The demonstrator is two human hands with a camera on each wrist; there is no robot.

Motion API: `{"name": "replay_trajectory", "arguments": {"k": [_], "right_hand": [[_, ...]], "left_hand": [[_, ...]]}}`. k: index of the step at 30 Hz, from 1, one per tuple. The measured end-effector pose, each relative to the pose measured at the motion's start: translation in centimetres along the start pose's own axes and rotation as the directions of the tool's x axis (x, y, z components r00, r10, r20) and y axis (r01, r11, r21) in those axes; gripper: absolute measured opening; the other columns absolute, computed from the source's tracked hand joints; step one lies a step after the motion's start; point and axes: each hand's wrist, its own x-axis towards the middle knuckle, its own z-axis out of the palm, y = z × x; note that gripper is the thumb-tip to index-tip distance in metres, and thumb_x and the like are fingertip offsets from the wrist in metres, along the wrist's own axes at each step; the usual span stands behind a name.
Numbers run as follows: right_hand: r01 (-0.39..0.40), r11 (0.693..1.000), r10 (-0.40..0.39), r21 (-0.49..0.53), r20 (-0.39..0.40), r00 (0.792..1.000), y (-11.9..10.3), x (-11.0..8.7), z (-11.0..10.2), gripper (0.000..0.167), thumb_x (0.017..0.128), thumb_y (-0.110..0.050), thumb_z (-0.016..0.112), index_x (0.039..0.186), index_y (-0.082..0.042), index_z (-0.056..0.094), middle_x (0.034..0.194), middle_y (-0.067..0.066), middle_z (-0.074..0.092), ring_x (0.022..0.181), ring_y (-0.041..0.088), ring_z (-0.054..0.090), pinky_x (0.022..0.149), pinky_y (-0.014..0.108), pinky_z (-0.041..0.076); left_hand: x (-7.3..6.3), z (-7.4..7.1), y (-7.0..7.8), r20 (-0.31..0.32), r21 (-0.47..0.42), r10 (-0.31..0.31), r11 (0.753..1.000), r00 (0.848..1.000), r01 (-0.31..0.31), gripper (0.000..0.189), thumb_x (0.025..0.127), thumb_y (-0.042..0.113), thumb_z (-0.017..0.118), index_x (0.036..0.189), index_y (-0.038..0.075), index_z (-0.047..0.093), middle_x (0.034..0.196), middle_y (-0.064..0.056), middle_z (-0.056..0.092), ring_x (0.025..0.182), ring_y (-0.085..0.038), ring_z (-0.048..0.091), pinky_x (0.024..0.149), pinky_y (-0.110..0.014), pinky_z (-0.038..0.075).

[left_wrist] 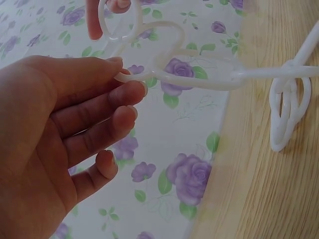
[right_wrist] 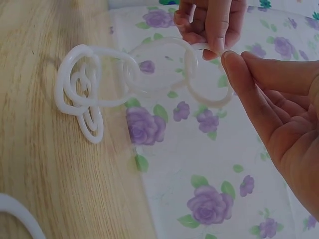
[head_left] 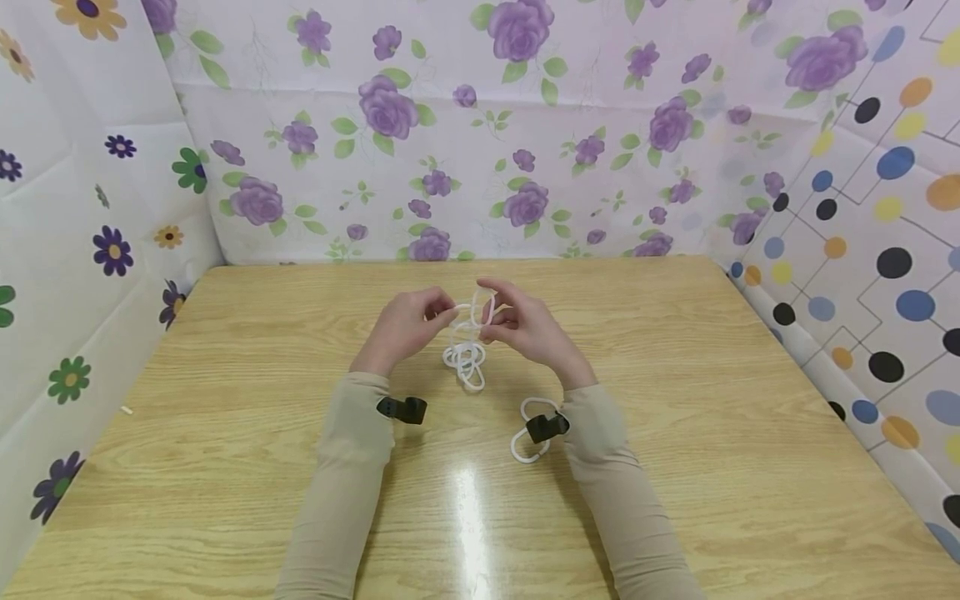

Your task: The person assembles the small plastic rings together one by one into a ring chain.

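Flowered cloth [head_left: 465,167] backs the wooden bench [head_left: 225,375]. The left hand [head_left: 408,325] pinches one end of a white chain [head_left: 465,357], bunched below; the right hand [head_left: 528,325] holds a link between fingertips. Seemingly joining or separating links; next calls for steadying one while working the other.

The links [left_wrist: 199,82] look smooth plastic, the table [head_left: 450,517] grained wood, glossy at the near side, the sleeves [head_left: 341,492] matt cloth.

Long beige sleeves [head_left: 337,500] (slightly wrinkled) and black wrist cameras [head_left: 405,410].
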Motion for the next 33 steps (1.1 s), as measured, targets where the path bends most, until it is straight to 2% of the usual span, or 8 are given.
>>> {"name": "replay_trajectory", "arguments": {"k": [6, 17, 33], "right_hand": [[0.029, 0.999, -0.029, -0.045, -0.001, 1.000, 0.07, -0.01, 0.13, 0.065, 0.087, 0.007, 0.065, 0.146, -0.002, 0.037, 0.098, 0.018, 0.057, 0.085, 0.028, 0.068, 0.076, 0.028, 0.057], [0.052, 0.993, -0.052, -0.108, -0.003, 0.999, 0.24, 0.21, 0.27, 0.062, 0.089, 0.004, 0.064, 0.144, -0.004, 0.038, 0.098, 0.019, 0.060, 0.088, 0.028, 0.067, 0.076, 0.028, 0.056], [0.074, 0.990, -0.075, -0.120, -0.006, 0.997, 0.89, 0.27, 0.56, 0.059, 0.089, 0.006, 0.063, 0.142, -0.004, 0.038, 0.095, 0.016, 0.060, 0.085, 0.025, 0.066, 0.075, 0.028, 0.056]], "left_hand": [[-0.05, 0.10, 0.15, 0.005, 0.009, 0.013, 1.000, 1.000, -0.013, 0.019, 0.098, 0.028, 0.058, 0.103, 0.012, 0.067, 0.086, -0.004, 0.067, 0.078, -0.019, 0.056, 0.072, -0.034, 0.045], [-0.07, 0.19, 0.13, 0.001, 0.010, 0.035, 0.999, 0.999, -0.035, 0.018, 0.098, 0.027, 0.059, 0.103, 0.012, 0.067, 0.084, -0.004, 0.067, 0.078, -0.019, 0.057, 0.073, -0.034, 0.046], [0.01, 0.35, 0.20, 0.020, 0.038, 0.058, 0.998, 0.998, -0.059, 0.017, 0.098, 0.026, 0.059, 0.103, 0.012, 0.067, 0.084, -0.003, 0.066, 0.076, -0.018, 0.055, 0.072, -0.033, 0.045]]}}
